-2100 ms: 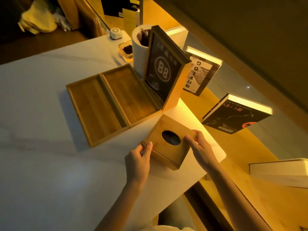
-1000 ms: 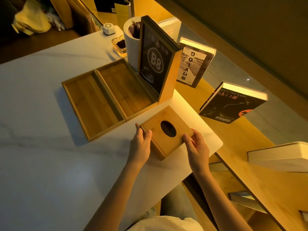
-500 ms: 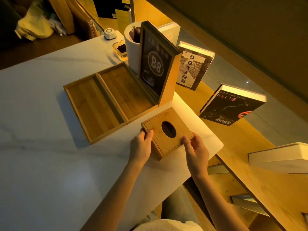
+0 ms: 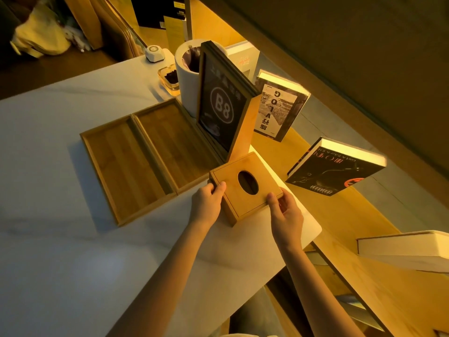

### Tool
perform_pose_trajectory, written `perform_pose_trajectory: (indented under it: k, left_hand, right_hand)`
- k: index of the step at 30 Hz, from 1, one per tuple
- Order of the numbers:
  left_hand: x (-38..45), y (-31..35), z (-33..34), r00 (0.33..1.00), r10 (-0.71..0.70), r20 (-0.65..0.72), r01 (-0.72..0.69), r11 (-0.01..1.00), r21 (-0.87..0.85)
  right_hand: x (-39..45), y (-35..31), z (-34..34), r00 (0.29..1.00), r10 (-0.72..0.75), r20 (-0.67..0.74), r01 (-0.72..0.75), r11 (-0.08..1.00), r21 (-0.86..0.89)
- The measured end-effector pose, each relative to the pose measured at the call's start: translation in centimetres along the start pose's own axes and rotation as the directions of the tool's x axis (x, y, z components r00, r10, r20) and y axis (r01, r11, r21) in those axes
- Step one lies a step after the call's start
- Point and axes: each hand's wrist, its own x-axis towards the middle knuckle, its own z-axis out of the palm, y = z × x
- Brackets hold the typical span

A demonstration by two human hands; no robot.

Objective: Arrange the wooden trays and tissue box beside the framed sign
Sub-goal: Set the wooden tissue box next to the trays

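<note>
A square wooden tissue box [image 4: 264, 181] with an oval hole in its lid rests flat on the white table, just in front of the framed sign [image 4: 222, 107] marked "B8". My left hand [image 4: 206, 205] grips the box's near-left corner, thumb on the lid. My right hand [image 4: 285, 215] holds its near-right corner. Two shallow wooden trays lie side by side left of the sign: the left tray [image 4: 124, 166] and the right tray [image 4: 175, 144], which touches the sign's base. The box's far-left corner is close to the right tray.
A white cylindrical bin [image 4: 187, 81], a glass ashtray [image 4: 170, 79] and a small white device [image 4: 154, 53] stand behind the sign. Books [image 4: 279, 105] [image 4: 337, 169] lean on the lit wooden shelf to the right. The table's corner [image 4: 313, 229] lies right of my right hand.
The tissue box went from tilted up in my hands to lying flat on the table, and has slid closer to the sign's base and the right tray. Both hands stay on it.
</note>
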Motion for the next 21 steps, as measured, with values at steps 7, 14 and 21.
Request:
perform_pose_trajectory:
  k: [7,14,21]
  left_hand:
    - [1.3,0.4,0.6,1.000,0.001,-0.031,-0.001,1.000,-0.020]
    - [1.8,0.8,1.1,0.999,0.004,-0.036,-0.005,0.999,-0.045]
    - [2.0,0.9,1.4,0.997,0.006,-0.078,-0.008,1.000,-0.019]
  right_hand:
    - [2.0,-0.2,-0.5,0.999,-0.028,0.028,0.028,1.000,-0.011]
    - [3.2,-0.4,-0.5,0.999,-0.020,0.046,0.021,1.000,-0.013]
    - [4.0,-0.6,-0.7,0.998,-0.001,0.068,0.003,1.000,-0.028]
